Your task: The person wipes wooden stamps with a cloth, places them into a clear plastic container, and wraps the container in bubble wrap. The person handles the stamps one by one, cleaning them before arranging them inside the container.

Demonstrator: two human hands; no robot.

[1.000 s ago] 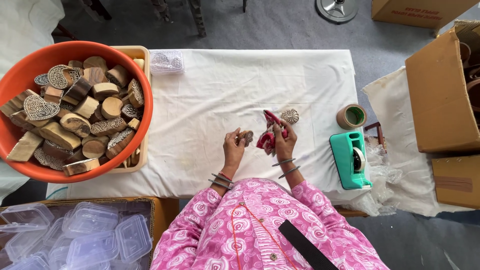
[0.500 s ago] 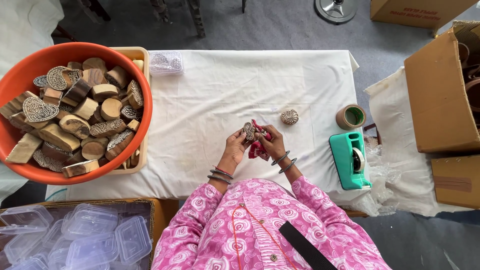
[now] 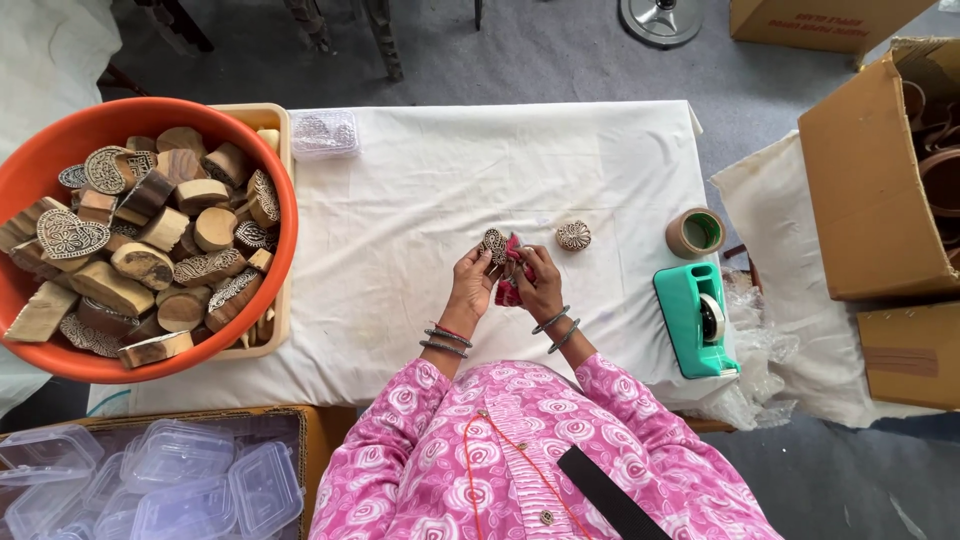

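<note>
My left hand (image 3: 470, 283) holds a small carved wooden stamp block (image 3: 492, 243) upright above the white cloth-covered table (image 3: 420, 180). Pressed against that block is a red cloth (image 3: 512, 268), gripped by my right hand (image 3: 541, 285). Both hands meet near the table's front middle. A second round carved block (image 3: 574, 236) lies on the cloth just right of my hands. An orange tub (image 3: 60, 160) at the left is heaped with several carved wooden blocks (image 3: 150, 240).
A teal tape dispenser (image 3: 693, 320) and a brown tape roll (image 3: 696, 232) sit at the table's right edge. A small clear lidded box (image 3: 324, 133) lies at the back left. Clear plastic boxes (image 3: 150, 480) fill a carton at lower left; cardboard cartons (image 3: 880, 170) stand at right.
My hands were apart, the right one lifting the red cloth by the round block. They came together, and the cloth now sits against the block in my left hand.
</note>
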